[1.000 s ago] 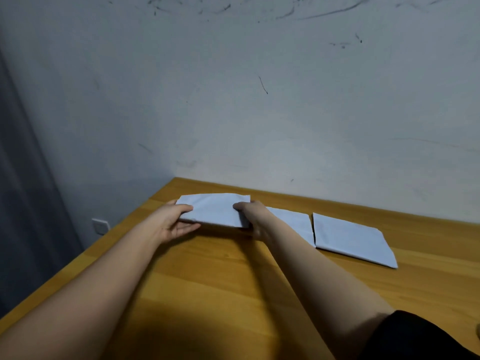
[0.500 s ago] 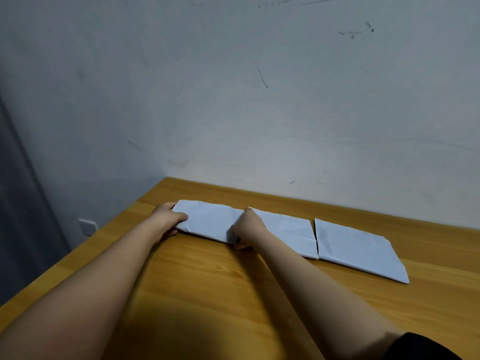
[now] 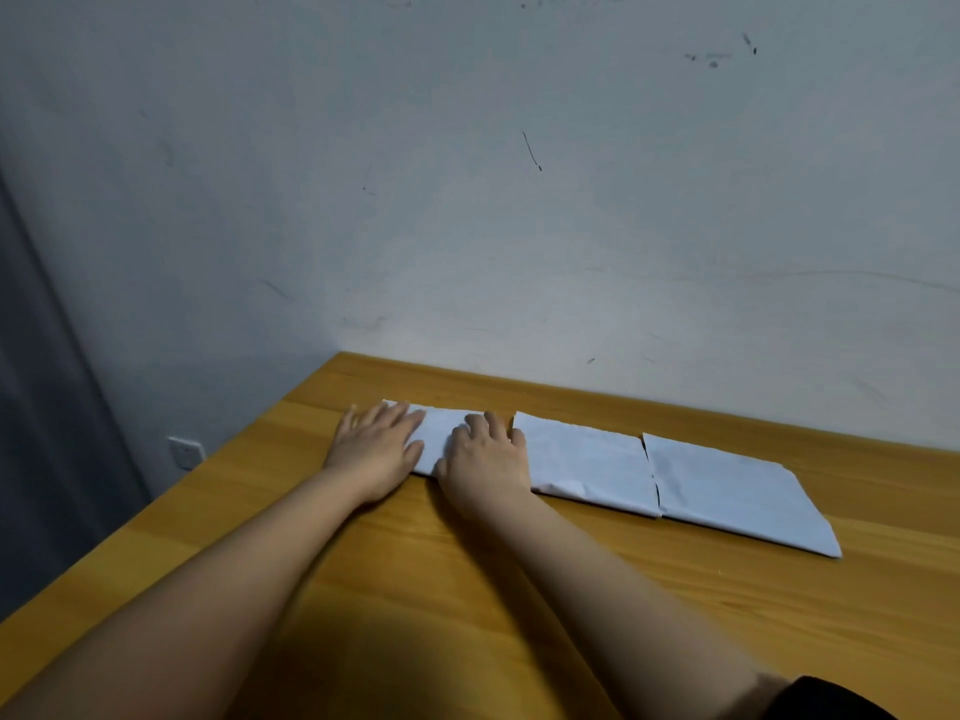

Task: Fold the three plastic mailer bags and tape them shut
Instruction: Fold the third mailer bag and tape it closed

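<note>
Three folded white mailer bags lie side by side in a row near the far edge of the wooden table (image 3: 467, 615). The left bag (image 3: 439, 433) is mostly covered by my two hands. My left hand (image 3: 376, 449) lies flat on its left end, fingers spread. My right hand (image 3: 485, 457) presses palm down on its right end, fingertips at the seam with the middle bag (image 3: 587, 459). The right bag (image 3: 737, 491) lies untouched, its edge against the middle bag. No tape is in view.
A scuffed white wall (image 3: 519, 226) rises right behind the table. The table's left edge runs diagonally, with a wall socket (image 3: 185, 452) and a dark curtain (image 3: 41, 407) beyond it.
The left bag, held slightly raised in both hands a second ago, now lies flat on the table in line with the other two. Both hands have flattened on top of it.
</note>
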`<act>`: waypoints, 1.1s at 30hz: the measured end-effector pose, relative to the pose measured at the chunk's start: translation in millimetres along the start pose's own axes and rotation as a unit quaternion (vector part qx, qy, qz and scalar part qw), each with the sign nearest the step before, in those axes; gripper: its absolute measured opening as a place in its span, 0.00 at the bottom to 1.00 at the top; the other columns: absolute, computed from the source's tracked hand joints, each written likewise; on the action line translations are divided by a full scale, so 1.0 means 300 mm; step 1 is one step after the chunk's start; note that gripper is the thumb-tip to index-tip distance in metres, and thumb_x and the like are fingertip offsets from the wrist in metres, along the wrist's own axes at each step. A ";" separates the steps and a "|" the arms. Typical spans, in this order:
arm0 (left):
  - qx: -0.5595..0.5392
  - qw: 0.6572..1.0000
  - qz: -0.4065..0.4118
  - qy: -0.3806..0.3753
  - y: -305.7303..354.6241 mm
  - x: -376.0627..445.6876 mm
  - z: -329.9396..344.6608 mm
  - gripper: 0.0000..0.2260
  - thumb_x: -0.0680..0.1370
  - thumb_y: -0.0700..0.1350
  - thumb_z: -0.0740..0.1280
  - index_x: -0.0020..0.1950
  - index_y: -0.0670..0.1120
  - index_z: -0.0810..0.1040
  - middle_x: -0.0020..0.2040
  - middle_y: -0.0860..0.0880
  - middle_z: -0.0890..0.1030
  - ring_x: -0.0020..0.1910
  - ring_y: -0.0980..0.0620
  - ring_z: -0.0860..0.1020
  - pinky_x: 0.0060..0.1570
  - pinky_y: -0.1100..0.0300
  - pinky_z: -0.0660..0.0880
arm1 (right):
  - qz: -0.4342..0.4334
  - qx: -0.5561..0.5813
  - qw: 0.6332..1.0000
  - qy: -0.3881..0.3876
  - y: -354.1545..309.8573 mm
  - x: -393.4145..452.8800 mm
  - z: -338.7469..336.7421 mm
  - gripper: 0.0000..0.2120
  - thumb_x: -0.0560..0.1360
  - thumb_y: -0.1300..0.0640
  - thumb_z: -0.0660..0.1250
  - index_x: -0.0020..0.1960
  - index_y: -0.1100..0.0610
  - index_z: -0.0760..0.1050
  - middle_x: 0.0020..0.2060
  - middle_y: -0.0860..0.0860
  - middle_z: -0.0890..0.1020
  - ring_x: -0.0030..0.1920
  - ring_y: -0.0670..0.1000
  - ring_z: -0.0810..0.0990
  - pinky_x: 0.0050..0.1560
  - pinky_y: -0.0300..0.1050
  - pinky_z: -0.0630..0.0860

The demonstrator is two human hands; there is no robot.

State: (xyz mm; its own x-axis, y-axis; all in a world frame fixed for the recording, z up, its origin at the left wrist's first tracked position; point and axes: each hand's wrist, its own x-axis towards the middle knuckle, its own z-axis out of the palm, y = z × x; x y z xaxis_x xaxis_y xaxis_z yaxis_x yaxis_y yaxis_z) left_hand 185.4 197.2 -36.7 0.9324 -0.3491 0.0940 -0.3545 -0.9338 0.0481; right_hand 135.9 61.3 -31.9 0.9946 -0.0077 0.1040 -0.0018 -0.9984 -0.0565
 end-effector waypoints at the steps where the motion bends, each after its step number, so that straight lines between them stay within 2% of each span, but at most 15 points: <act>1: -0.001 1.000 0.007 -0.028 0.001 -0.001 0.006 0.22 0.83 0.55 0.47 0.77 0.56 0.54 0.78 0.53 0.52 0.77 0.52 0.50 0.74 0.50 0.45 | -0.009 0.020 0.999 -0.033 0.001 0.000 0.012 0.24 0.81 0.48 0.48 0.73 0.57 0.62 0.72 0.54 0.63 0.74 0.56 0.56 0.71 0.54 0.55; 3: -0.011 0.998 0.012 -0.056 -0.002 0.001 0.018 0.22 0.83 0.56 0.46 0.77 0.57 0.54 0.78 0.54 0.51 0.77 0.52 0.50 0.74 0.51 0.47 | -0.013 0.046 0.995 -0.082 0.009 -0.006 0.034 0.26 0.80 0.46 0.46 0.75 0.56 0.58 0.75 0.54 0.60 0.75 0.55 0.54 0.73 0.56 0.52; 8: -0.039 0.994 0.025 -0.094 -0.035 0.012 0.012 0.22 0.82 0.58 0.45 0.77 0.60 0.51 0.78 0.57 0.48 0.77 0.55 0.46 0.74 0.54 0.46 | -0.005 0.047 0.994 -0.101 -0.008 -0.018 0.061 0.30 0.80 0.42 0.44 0.78 0.55 0.49 0.78 0.54 0.51 0.77 0.56 0.47 0.75 0.58 0.46; 12: -0.030 0.994 0.032 -0.103 -0.035 0.015 0.004 0.22 0.82 0.59 0.45 0.77 0.61 0.50 0.78 0.57 0.48 0.77 0.54 0.46 0.75 0.52 0.45 | -0.010 0.078 0.995 -0.055 0.018 -0.041 0.038 0.30 0.80 0.43 0.46 0.78 0.56 0.50 0.77 0.55 0.54 0.77 0.55 0.49 0.75 0.57 0.46; 15: -0.014 0.996 0.020 -0.083 -0.017 0.007 0.003 0.22 0.82 0.58 0.44 0.77 0.60 0.50 0.79 0.56 0.47 0.77 0.54 0.45 0.74 0.50 0.42 | -0.004 0.081 0.996 -0.025 0.076 -0.080 0.005 0.30 0.81 0.44 0.48 0.78 0.56 0.48 0.78 0.53 0.51 0.78 0.54 0.45 0.75 0.55 0.44; 17: -0.010 0.998 0.011 -0.065 0.006 -0.006 0.004 0.23 0.82 0.58 0.44 0.77 0.59 0.50 0.79 0.55 0.46 0.77 0.53 0.44 0.74 0.49 0.41 | 0.029 0.059 0.998 -0.019 0.124 -0.108 -0.015 0.30 0.81 0.44 0.47 0.79 0.56 0.46 0.78 0.53 0.48 0.78 0.54 0.43 0.75 0.55 0.42; 22: -0.010 0.997 -0.018 -0.080 0.064 -0.033 0.018 0.24 0.82 0.59 0.43 0.78 0.58 0.49 0.79 0.53 0.46 0.77 0.51 0.44 0.74 0.47 0.41 | 0.122 0.018 0.990 -0.073 0.211 -0.150 -0.014 0.32 0.80 0.40 0.44 0.78 0.55 0.45 0.78 0.55 0.46 0.77 0.58 0.41 0.74 0.61 0.43; 33: 0.000 0.994 -0.035 -0.103 0.130 -0.013 0.016 0.24 0.81 0.60 0.42 0.78 0.58 0.48 0.79 0.52 0.46 0.77 0.51 0.45 0.74 0.47 0.41 | 0.123 0.042 0.986 -0.105 0.186 -0.146 -0.013 0.33 0.79 0.38 0.44 0.79 0.54 0.44 0.78 0.55 0.45 0.77 0.58 0.43 0.74 0.60 0.44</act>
State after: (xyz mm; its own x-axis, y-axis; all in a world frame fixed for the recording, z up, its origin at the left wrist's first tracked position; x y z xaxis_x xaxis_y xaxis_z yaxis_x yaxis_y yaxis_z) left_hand 168.4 161.9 -39.9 0.9497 -0.2914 -0.1147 -0.2879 -0.9565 0.0467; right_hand 91.9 5.8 -35.8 0.9646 -0.2286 -0.1314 -0.2462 -0.9594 -0.1379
